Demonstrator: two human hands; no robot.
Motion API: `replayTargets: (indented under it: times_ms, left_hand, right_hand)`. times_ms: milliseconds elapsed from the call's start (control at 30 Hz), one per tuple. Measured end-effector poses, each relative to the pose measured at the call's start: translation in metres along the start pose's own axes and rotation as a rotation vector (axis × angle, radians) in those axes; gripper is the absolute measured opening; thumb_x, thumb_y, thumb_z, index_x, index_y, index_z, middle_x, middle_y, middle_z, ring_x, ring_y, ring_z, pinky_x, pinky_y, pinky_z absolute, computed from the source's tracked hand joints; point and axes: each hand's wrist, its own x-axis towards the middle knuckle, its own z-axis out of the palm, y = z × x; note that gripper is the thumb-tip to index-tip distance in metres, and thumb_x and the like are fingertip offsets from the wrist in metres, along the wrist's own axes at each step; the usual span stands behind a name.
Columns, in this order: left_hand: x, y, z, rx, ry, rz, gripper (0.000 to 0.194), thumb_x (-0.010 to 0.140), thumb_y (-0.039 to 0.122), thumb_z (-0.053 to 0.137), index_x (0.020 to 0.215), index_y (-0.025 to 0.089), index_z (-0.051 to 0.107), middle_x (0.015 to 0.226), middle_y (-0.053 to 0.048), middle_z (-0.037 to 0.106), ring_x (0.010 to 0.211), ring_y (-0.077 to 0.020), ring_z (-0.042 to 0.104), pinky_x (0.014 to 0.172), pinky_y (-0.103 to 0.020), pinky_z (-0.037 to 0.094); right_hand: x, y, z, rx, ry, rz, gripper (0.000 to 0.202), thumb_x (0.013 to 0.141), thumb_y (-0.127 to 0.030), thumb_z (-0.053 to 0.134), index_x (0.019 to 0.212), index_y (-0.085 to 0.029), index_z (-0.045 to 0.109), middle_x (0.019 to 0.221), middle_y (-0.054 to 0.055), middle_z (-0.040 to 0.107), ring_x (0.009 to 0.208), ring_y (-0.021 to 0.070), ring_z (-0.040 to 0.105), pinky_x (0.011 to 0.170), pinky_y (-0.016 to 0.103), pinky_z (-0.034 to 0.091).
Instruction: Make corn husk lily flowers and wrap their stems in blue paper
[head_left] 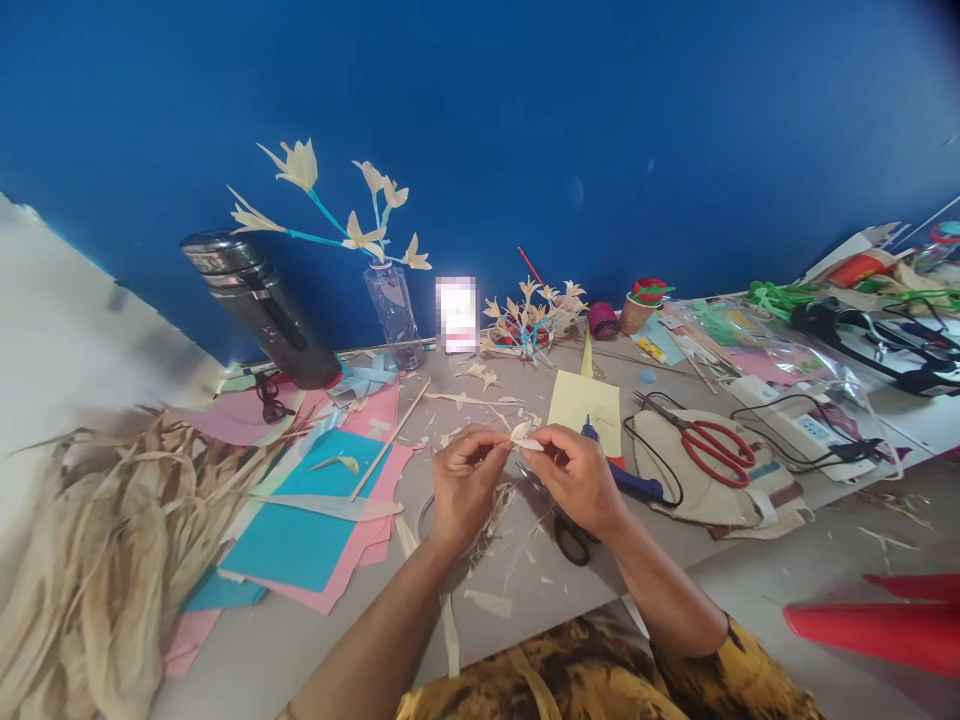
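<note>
Between the fingertips of both hands is a small cream husk flower (520, 434), its pale petals poking out above the pinch. My left hand (463, 492) closes thumb and fingers on its left side. From the other side my right hand (581, 482) pinches it the same way. Dark-handled scissors (573, 540) lie on the table below my right hand, partly covered by it. Just right of that hand rests a blue glue gun (636, 484). Husk scraps (487, 603) are scattered around both hands.
Dried husks (112, 560) pile at the left beside blue paper (300, 545). Behind stand a thermos (262, 310) and a clear bottle (394, 315) holding husk flowers (364, 235). Red-handled scissors (724, 455) and a power strip (810, 425) with cables lie right.
</note>
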Motion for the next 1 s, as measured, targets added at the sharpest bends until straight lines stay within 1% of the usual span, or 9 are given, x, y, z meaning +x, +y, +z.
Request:
replayTargets:
  times_ms: [67,267,400,500,633,767,867,1000]
  left_hand:
    - [-0.001,-0.003,0.001,0.024,-0.002,0.029,0.006,0.078,0.021,0.073,0.072,0.020,0.073,0.075,-0.002,0.068,0.072,-0.0148,0.061,0.068,-0.026,0.047]
    - [-0.003,-0.006,0.003,0.019,0.022,0.046,0.007,0.078,0.020,0.074,0.071,0.020,0.072,0.074,-0.001,0.068,0.073,-0.0148,0.062,0.068,-0.025,0.047]
    - [-0.004,-0.010,0.004,-0.004,0.019,0.036,0.006,0.079,0.021,0.075,0.073,0.020,0.073,0.076,-0.002,0.069,0.074,-0.0148,0.062,0.069,-0.026,0.048]
    - [-0.005,-0.013,0.004,-0.034,0.011,0.023,0.005,0.079,0.021,0.075,0.074,0.020,0.074,0.077,-0.002,0.069,0.075,-0.0151,0.062,0.070,-0.026,0.048]
    - [-0.005,-0.013,0.005,-0.046,0.030,0.008,0.005,0.078,0.022,0.076,0.073,0.020,0.074,0.078,-0.002,0.069,0.076,-0.0151,0.062,0.070,-0.026,0.048]
    - [-0.005,-0.012,0.005,-0.043,-0.001,0.023,0.007,0.079,0.022,0.075,0.073,0.020,0.074,0.076,-0.002,0.069,0.075,-0.0154,0.062,0.069,-0.026,0.048]
    - [-0.005,-0.011,0.005,-0.021,-0.020,0.016,0.007,0.079,0.023,0.075,0.072,0.020,0.075,0.074,-0.002,0.071,0.073,-0.0157,0.063,0.067,-0.027,0.048]
    - [-0.004,-0.012,0.004,-0.016,-0.021,-0.016,0.006,0.078,0.024,0.077,0.073,0.021,0.077,0.075,-0.002,0.073,0.073,-0.0159,0.064,0.068,-0.027,0.049]
  right_hand:
    - [-0.001,0.000,0.002,0.057,-0.011,0.050,0.017,0.087,-0.031,0.061,0.079,-0.017,0.067,0.068,0.000,0.059,0.057,0.0123,0.044,0.055,0.024,0.036]
    - [-0.002,0.000,0.011,0.333,-0.011,0.228,0.022,0.081,-0.038,0.066,0.081,-0.016,0.069,0.067,0.000,0.057,0.058,0.0122,0.043,0.053,0.024,0.034]
    - [-0.002,0.003,0.015,0.393,0.011,0.276,0.023,0.079,-0.039,0.067,0.082,-0.016,0.069,0.065,-0.001,0.054,0.057,0.0119,0.041,0.052,0.024,0.032]
    - [-0.003,0.004,0.015,0.404,0.017,0.270,0.021,0.080,-0.037,0.068,0.083,-0.016,0.069,0.066,-0.002,0.053,0.058,0.0117,0.040,0.052,0.024,0.032]
    - [-0.004,0.001,0.012,0.387,0.002,0.244,0.020,0.081,-0.035,0.067,0.085,-0.016,0.069,0.068,-0.001,0.054,0.061,0.0122,0.042,0.055,0.024,0.034]
    - [-0.004,-0.003,0.008,0.355,0.011,0.212,0.025,0.084,-0.040,0.064,0.080,-0.016,0.068,0.064,-0.002,0.051,0.060,0.0124,0.042,0.055,0.025,0.034]
    - [-0.004,-0.004,0.008,0.277,0.031,0.228,0.029,0.086,-0.041,0.060,0.075,-0.015,0.068,0.059,-0.003,0.045,0.056,0.0118,0.038,0.052,0.025,0.030]
    - [-0.003,-0.004,0.010,0.210,0.054,0.211,0.027,0.085,-0.038,0.060,0.073,-0.015,0.067,0.060,-0.002,0.048,0.056,0.0113,0.038,0.052,0.025,0.030]
